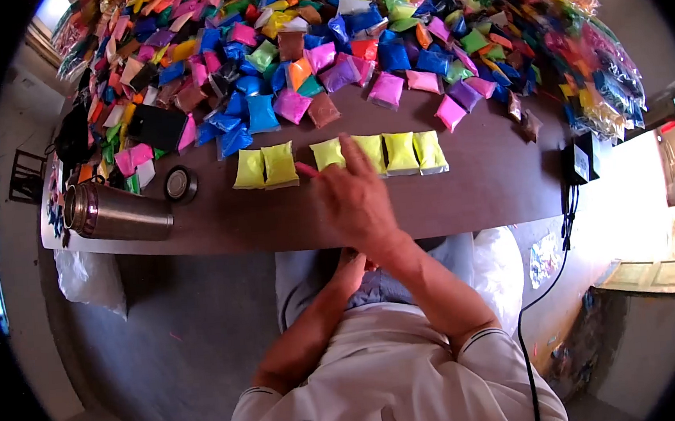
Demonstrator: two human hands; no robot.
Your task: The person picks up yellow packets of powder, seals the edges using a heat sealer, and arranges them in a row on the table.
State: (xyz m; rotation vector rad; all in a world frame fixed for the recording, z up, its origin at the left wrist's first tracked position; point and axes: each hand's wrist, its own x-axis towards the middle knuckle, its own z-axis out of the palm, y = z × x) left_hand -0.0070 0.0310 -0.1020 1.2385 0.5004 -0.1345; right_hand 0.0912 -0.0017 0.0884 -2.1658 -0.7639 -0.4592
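Note:
A row of small clear packets filled with yellow material lies along the brown table. Two yellow packets (264,167) sit side by side on the left; past a gap come several more yellow packets (401,153). My right hand (359,203) reaches over this row, slightly blurred, with its fingers apart and one stretched forward. It overlaps the packets just right of the gap in this view, and no packet shows in its grasp. My left hand (349,271) rests at my lap below the table edge, its fingers mostly hidden behind my right forearm.
A large heap of colourful packets (340,73) covers the back of the table. At left lie a steel flask (122,213), its round lid (181,183) and a black box (158,127). Black adapters (579,161) with a hanging cable (533,303) are at the right edge.

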